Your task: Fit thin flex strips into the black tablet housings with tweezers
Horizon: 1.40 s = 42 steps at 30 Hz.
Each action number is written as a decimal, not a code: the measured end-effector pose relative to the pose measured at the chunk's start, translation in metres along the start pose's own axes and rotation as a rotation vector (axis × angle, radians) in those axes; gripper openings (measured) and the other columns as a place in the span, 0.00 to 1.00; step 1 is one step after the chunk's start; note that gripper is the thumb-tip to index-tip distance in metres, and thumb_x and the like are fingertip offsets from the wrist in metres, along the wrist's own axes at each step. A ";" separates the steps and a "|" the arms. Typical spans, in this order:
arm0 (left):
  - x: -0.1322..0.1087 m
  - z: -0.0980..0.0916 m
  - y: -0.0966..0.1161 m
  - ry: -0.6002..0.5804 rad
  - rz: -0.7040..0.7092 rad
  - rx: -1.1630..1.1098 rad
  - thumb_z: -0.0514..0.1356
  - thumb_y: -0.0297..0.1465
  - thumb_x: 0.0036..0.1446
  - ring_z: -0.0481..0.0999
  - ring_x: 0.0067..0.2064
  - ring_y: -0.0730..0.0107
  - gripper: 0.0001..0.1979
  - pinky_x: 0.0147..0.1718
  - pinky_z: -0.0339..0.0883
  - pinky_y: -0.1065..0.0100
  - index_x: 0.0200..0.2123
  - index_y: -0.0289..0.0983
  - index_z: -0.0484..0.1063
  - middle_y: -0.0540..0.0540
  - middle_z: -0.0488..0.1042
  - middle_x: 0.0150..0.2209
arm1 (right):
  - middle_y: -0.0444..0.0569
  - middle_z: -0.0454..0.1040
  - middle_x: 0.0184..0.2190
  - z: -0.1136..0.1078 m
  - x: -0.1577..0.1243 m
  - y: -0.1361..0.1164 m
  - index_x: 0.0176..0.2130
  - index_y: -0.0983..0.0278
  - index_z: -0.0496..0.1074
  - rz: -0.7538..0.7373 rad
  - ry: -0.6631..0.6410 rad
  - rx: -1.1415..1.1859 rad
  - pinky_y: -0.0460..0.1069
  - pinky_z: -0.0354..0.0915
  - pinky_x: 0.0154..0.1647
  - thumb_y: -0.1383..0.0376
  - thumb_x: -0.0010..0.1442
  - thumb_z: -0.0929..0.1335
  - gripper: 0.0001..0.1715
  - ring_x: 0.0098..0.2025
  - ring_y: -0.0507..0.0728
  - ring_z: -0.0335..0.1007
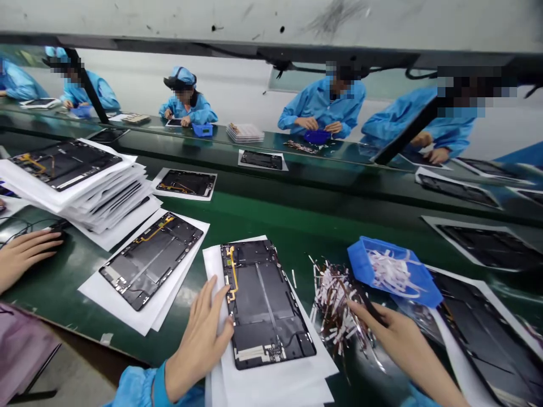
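My left hand (198,339) rests with its fingers spread against the left edge of an opened tablet housing (265,302), which lies on white paper (220,271) and shows a yellow flex cable. My right hand (403,350) grips a slim dark tool, probably tweezers (368,305), just above a heap of white and brown tape scraps (335,308). A blue plastic tray (392,271) of white strips stands tilted beside the heap. The tool's tips are hidden behind my fingers and the scraps.
A co-worker's hand (25,257) lies on a dark mouse at the left, by a similar housing (150,260) and a tall stack of papered housings (80,181). Further housings (492,339) lie on the right. Workers in blue sit across the green bench (271,220).
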State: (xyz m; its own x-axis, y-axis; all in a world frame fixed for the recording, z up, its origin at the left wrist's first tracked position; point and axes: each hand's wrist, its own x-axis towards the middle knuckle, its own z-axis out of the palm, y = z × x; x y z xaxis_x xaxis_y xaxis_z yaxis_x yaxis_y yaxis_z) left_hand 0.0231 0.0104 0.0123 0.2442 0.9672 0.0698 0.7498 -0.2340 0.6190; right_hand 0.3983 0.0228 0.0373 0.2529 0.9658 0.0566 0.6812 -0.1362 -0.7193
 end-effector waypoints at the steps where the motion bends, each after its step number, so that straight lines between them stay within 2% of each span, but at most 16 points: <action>1: 0.000 0.000 0.001 0.000 -0.003 -0.008 0.51 0.29 0.67 0.49 0.71 0.49 0.26 0.65 0.52 0.39 0.67 0.46 0.54 0.40 0.46 0.72 | 0.46 0.63 0.11 -0.002 -0.001 0.000 0.14 0.54 0.64 0.011 -0.004 -0.015 0.55 0.56 0.16 0.44 0.54 0.68 0.26 0.14 0.60 0.59; 5: -0.002 -0.002 0.002 0.033 -0.020 -0.047 0.51 0.30 0.68 0.46 0.72 0.47 0.26 0.65 0.52 0.39 0.67 0.46 0.55 0.40 0.44 0.72 | 0.48 0.67 0.13 -0.003 -0.004 -0.010 0.16 0.55 0.68 0.047 -0.045 -0.096 0.55 0.57 0.18 0.45 0.55 0.66 0.25 0.16 0.61 0.64; 9: 0.000 -0.007 0.003 0.106 -0.036 -0.087 0.52 0.33 0.68 0.47 0.72 0.45 0.24 0.65 0.51 0.37 0.65 0.45 0.57 0.40 0.44 0.72 | 0.53 0.74 0.18 -0.001 -0.010 -0.026 0.21 0.58 0.73 0.107 0.060 -0.121 0.55 0.61 0.24 0.45 0.54 0.66 0.23 0.24 0.66 0.73; 16: 0.015 -0.013 0.019 0.134 0.014 -0.119 0.54 0.38 0.67 0.50 0.71 0.45 0.19 0.62 0.54 0.34 0.60 0.49 0.62 0.44 0.46 0.70 | 0.52 0.81 0.28 0.000 -0.011 -0.044 0.29 0.63 0.76 0.114 0.133 -0.024 0.54 0.68 0.35 0.41 0.52 0.68 0.28 0.31 0.63 0.76; 19: 0.019 -0.013 0.028 0.123 0.065 -0.136 0.53 0.37 0.67 0.51 0.70 0.47 0.17 0.62 0.55 0.34 0.58 0.51 0.65 0.46 0.48 0.70 | 0.52 0.80 0.27 -0.001 -0.009 -0.049 0.27 0.63 0.75 0.102 0.171 0.021 0.53 0.68 0.35 0.38 0.51 0.68 0.31 0.31 0.61 0.75; 22: 0.022 -0.010 0.033 0.091 0.134 -0.146 0.53 0.36 0.67 0.55 0.69 0.48 0.14 0.61 0.57 0.36 0.55 0.50 0.68 0.46 0.53 0.69 | 0.51 0.78 0.26 -0.005 -0.008 -0.050 0.26 0.64 0.75 0.122 0.242 0.036 0.53 0.65 0.34 0.36 0.51 0.68 0.33 0.29 0.60 0.72; 26: 0.024 -0.007 0.043 0.002 0.182 -0.198 0.53 0.36 0.67 0.67 0.62 0.51 0.12 0.57 0.66 0.42 0.51 0.49 0.72 0.45 0.66 0.62 | 0.49 0.75 0.24 -0.008 -0.017 -0.063 0.29 0.64 0.74 0.151 0.344 0.028 0.51 0.62 0.30 0.38 0.52 0.68 0.31 0.26 0.57 0.66; 28: 0.025 -0.009 0.052 -0.047 0.206 -0.235 0.54 0.36 0.67 0.71 0.59 0.55 0.12 0.56 0.69 0.47 0.52 0.48 0.71 0.45 0.71 0.58 | 0.47 0.74 0.24 -0.004 -0.025 -0.081 0.28 0.63 0.73 0.125 0.237 0.089 0.50 0.62 0.29 0.42 0.54 0.70 0.26 0.25 0.56 0.66; 32: 0.027 -0.017 0.065 -0.078 0.301 -0.268 0.55 0.34 0.67 0.75 0.54 0.60 0.14 0.54 0.71 0.54 0.56 0.45 0.67 0.45 0.75 0.53 | 0.43 0.77 0.26 0.015 -0.042 -0.122 0.30 0.61 0.72 0.020 -0.295 0.193 0.47 0.64 0.30 0.57 0.55 0.73 0.10 0.28 0.55 0.72; 35: 0.028 -0.023 0.063 -0.077 0.385 -0.223 0.56 0.31 0.67 0.74 0.55 0.60 0.17 0.54 0.70 0.55 0.58 0.42 0.65 0.42 0.74 0.54 | 0.42 0.78 0.27 0.030 -0.048 -0.142 0.31 0.60 0.74 -0.096 -0.562 0.061 0.47 0.63 0.30 0.64 0.59 0.71 0.04 0.29 0.54 0.73; 39: 0.025 -0.028 0.051 -0.219 0.493 -0.100 0.55 0.26 0.66 0.76 0.51 0.60 0.12 0.49 0.72 0.57 0.50 0.42 0.71 0.45 0.76 0.51 | 0.44 0.81 0.38 0.040 -0.050 -0.147 0.39 0.58 0.77 -0.262 -0.690 -0.084 0.50 0.66 0.42 0.67 0.62 0.70 0.05 0.41 0.58 0.77; 42: 0.023 -0.031 0.045 -0.321 0.512 -0.041 0.55 0.21 0.64 0.75 0.50 0.60 0.13 0.49 0.71 0.57 0.47 0.40 0.72 0.45 0.76 0.51 | 0.45 0.80 0.38 0.041 -0.054 -0.148 0.43 0.58 0.76 -0.325 -0.717 -0.223 0.51 0.69 0.42 0.68 0.57 0.74 0.12 0.42 0.60 0.77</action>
State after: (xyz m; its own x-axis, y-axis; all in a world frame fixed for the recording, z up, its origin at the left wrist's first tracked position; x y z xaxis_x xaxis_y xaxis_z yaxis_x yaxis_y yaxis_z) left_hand 0.0434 0.0249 0.0659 0.7462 0.6527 0.1311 0.4649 -0.6518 0.5991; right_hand 0.2558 0.0004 0.1119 -0.4305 0.8606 -0.2723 0.7846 0.2077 -0.5841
